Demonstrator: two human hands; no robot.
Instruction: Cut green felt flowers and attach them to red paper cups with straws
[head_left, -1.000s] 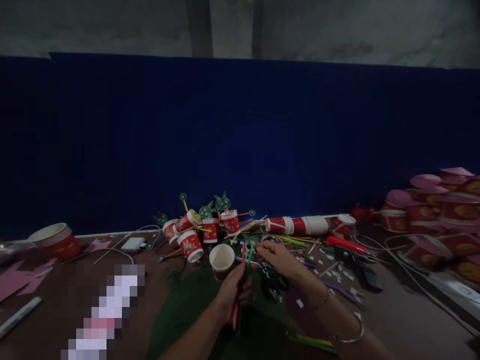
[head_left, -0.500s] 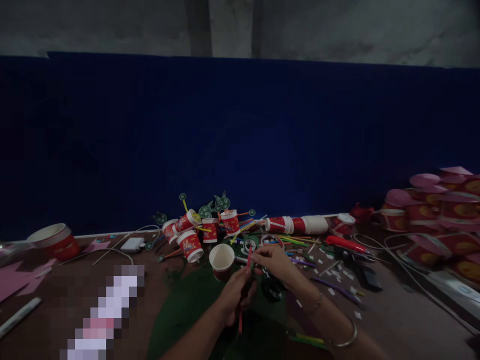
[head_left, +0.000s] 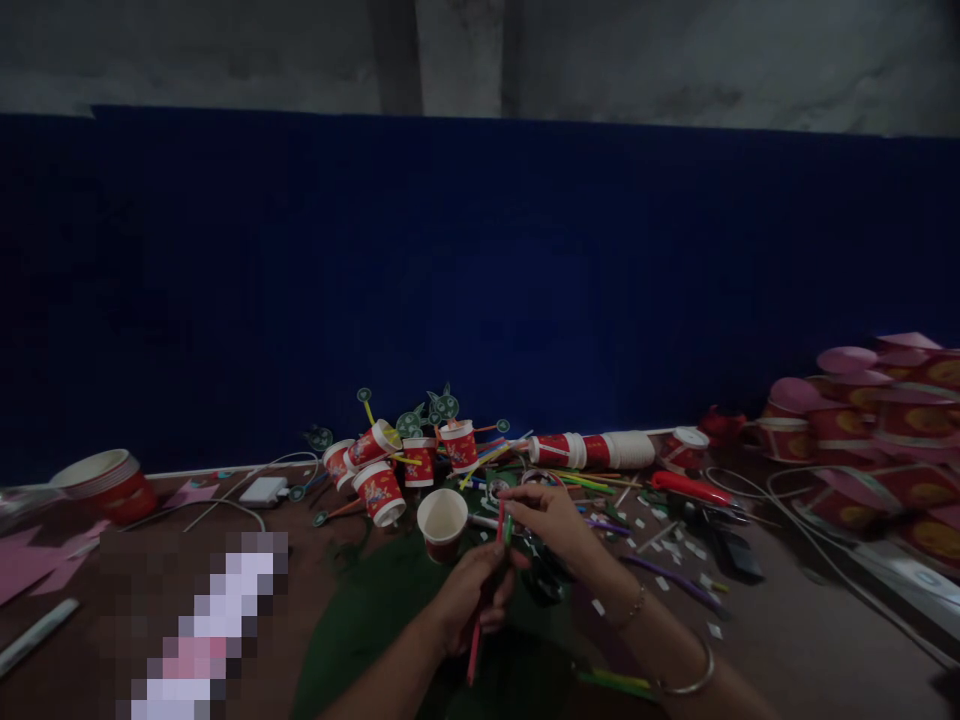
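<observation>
A pink straw [head_left: 475,650] is gripped in my left hand [head_left: 478,597], its lower end sticking out below the fingers. Beside its upper part, a short green piece [head_left: 508,530] shows between both hands. My right hand [head_left: 546,520] pinches the top of the straws with thumb and fingertips. An upright paper cup [head_left: 442,520], open at the top, stands just left of the hands. Dark scissors [head_left: 544,578] lie partly hidden behind my right wrist. Under my hands is dark green material [head_left: 367,620].
Decorated red cups [head_left: 379,490] cluster behind; a row of nested cups [head_left: 630,450] lies right of them. A red-handled tool [head_left: 690,487], white scraps and purple straws [head_left: 675,583] lie right. Pink-topped cups [head_left: 847,420] pile at far right. Stacked bowls [head_left: 109,485] stand left.
The pink straw's lower end has shifted slightly left and down, and the green piece now shows more clearly between my hands. My right fingers have moved up a little.
</observation>
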